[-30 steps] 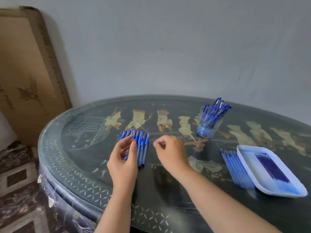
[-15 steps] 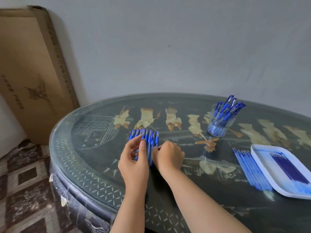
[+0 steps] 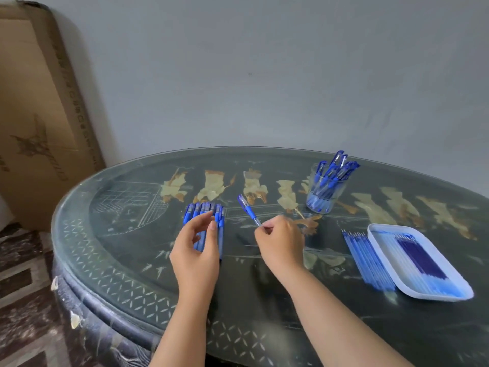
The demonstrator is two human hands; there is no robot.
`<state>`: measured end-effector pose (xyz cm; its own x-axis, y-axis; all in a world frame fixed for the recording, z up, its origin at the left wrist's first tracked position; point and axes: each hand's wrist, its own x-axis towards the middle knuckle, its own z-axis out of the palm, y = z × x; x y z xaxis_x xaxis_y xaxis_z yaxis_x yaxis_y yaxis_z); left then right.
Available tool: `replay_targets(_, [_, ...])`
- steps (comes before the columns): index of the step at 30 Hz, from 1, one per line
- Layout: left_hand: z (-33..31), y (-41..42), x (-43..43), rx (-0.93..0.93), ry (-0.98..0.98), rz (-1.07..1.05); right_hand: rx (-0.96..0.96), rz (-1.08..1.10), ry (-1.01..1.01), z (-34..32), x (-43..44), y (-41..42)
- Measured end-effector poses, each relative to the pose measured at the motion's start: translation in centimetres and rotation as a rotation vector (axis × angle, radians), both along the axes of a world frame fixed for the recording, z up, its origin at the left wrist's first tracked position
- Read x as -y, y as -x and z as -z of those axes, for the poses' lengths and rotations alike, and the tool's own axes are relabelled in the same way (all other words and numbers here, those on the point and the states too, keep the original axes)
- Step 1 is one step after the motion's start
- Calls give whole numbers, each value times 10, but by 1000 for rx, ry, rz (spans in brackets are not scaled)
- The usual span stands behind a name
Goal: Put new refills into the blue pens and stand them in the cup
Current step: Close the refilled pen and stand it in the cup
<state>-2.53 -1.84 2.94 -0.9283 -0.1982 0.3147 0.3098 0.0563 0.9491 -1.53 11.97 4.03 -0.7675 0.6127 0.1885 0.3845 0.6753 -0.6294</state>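
Right grip (image 3: pixel 281 245) pinches one blue pen (image 3: pixel 248 210) by its lower end, the pen slanting up and away to the left above the dark tabletop (image 3: pixel 127 234). Left grip (image 3: pixel 197 252) is released, its fingers loosely curved over a row of blue pens (image 3: pixel 203 211) lying side by side. Farther back on the right, a clear cup (image 3: pixel 325 198) holds more pens upright. Loose refills (image 3: pixel 367 260) lie just beside a white tray (image 3: pixel 428 296) with more refills in it.
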Motion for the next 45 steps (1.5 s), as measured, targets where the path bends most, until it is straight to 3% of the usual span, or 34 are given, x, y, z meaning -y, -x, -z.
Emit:
replay_targets(7, [10,-14,-30,-268,599,329,-139,-145,-181,22,-69,-88])
replay_targets(9, [15,-20,-38,-299,652,407,-177,-150,-143,30,-80,-101])
replay_targets(14, [16,-23,-49,-298,636,440,-265,-231,-170,40,-91,-109])
replay_targets(20, [13,-30,-55,-211,613,498,-273,-230,-401,40,-88,-103])
replay_targets(29, [9,-34,-56,-186,650,542,-270,-290,-410,41,-85,-103])
replay_targets(45, [3,-35,-52,15,613,598,-380,-290,-551,34,-81,-110])
